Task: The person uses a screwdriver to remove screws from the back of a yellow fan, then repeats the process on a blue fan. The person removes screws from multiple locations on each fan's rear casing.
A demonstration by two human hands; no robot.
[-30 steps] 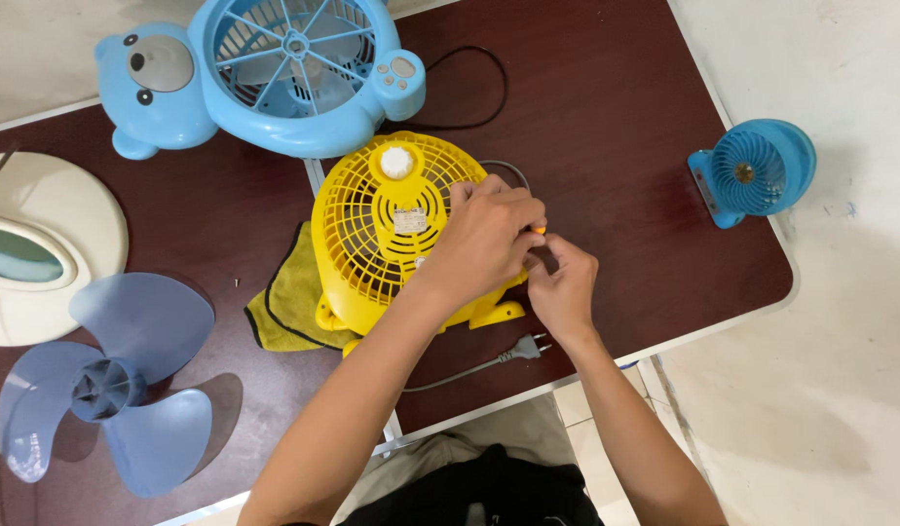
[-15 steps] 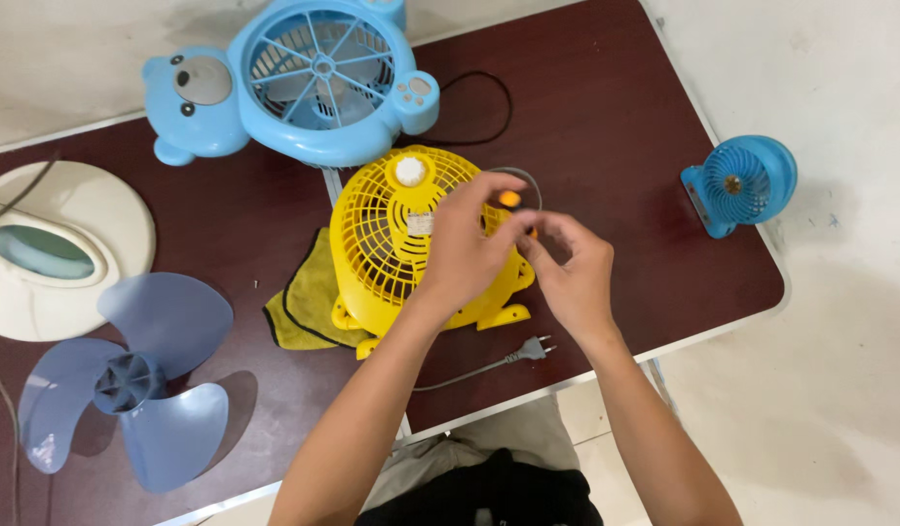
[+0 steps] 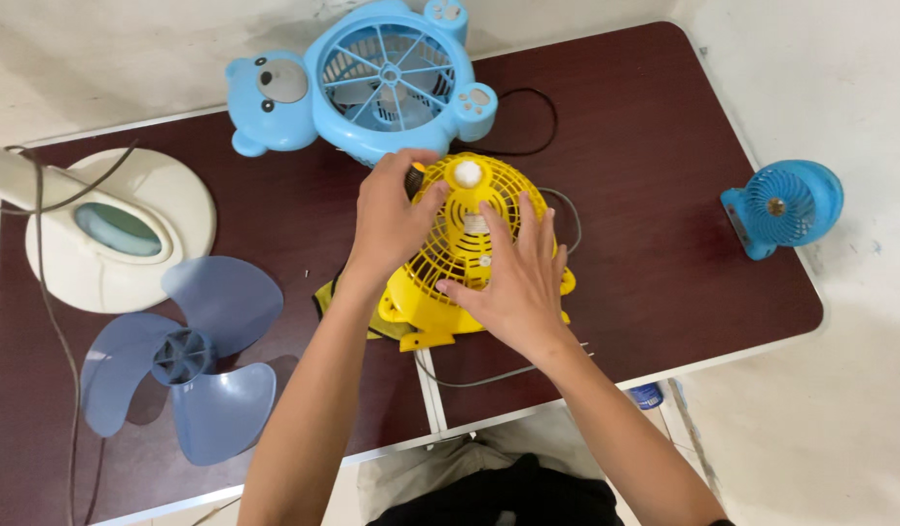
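Risk of tipping: small yellow plastic grille fan [image 3: 469, 248] merely pressed under open, flat left grip [image 3: 390, 222] and right grip [image 3: 513, 282], near counter [image 3: 664, 146] edge.

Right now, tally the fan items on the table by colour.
Yellow: 1, the yellow fan under both hands.
Blue: 3, the bear-shaped fan, the small blue fan, the loose fan blade.
Cream: 1, the round fan base.
Total: 5.

Yellow fan [image 3: 465, 248] near the surface's front edge
Small, round wire grille facing up, white centre cap, lying on its back mid-surface, yellow base toward the front edge.
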